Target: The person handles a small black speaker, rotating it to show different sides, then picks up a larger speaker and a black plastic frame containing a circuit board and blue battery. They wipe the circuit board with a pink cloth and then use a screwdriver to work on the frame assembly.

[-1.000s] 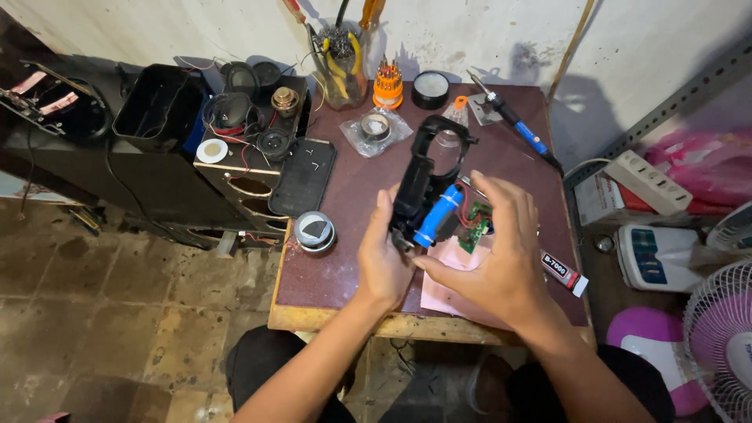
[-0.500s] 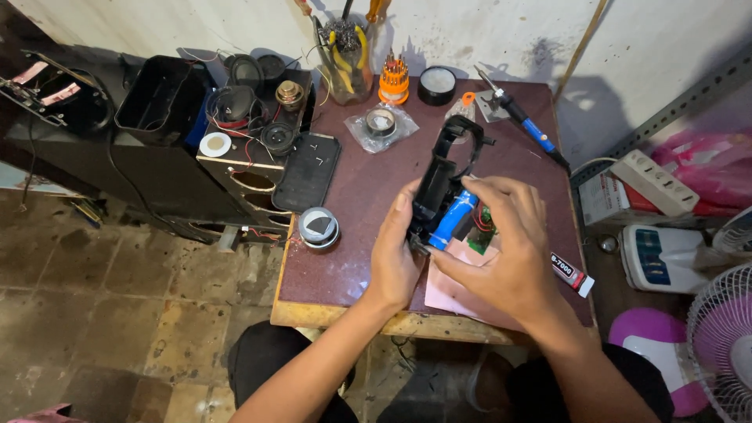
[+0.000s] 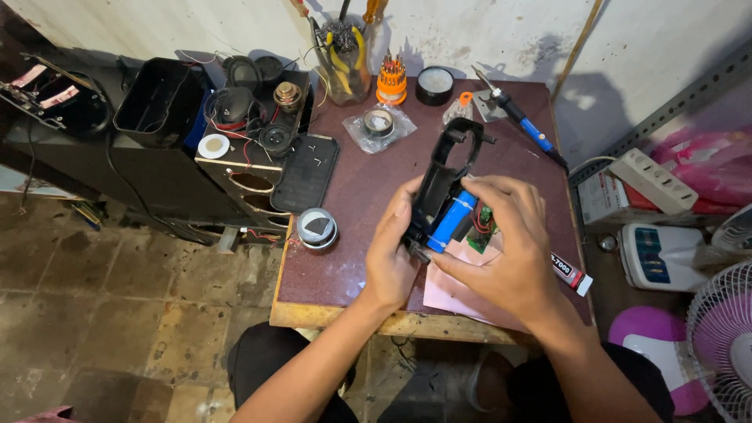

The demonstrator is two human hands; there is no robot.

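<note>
A black plastic device housing [image 3: 443,176] with a blue cylindrical battery cell [image 3: 452,220] is clasped between the left hand [image 3: 389,254] and right hand [image 3: 504,247] above the near edge of the maroon table [image 3: 356,196].

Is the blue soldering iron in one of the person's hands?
No: the blue-handled soldering iron lies on the dark red table, while both hands hold the black plastic housing with its blue cylindrical battery.

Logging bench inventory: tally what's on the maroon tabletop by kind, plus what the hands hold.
Held by left hand and right hand: black housing with blue cell: 1
Tape rolls: 1
Soldering irons: 1
Screwdriver sets: 1
Round tins: 2
Glue tubes: 1
Tool jars: 1
Pink sheets: 1
Total: 9
</note>
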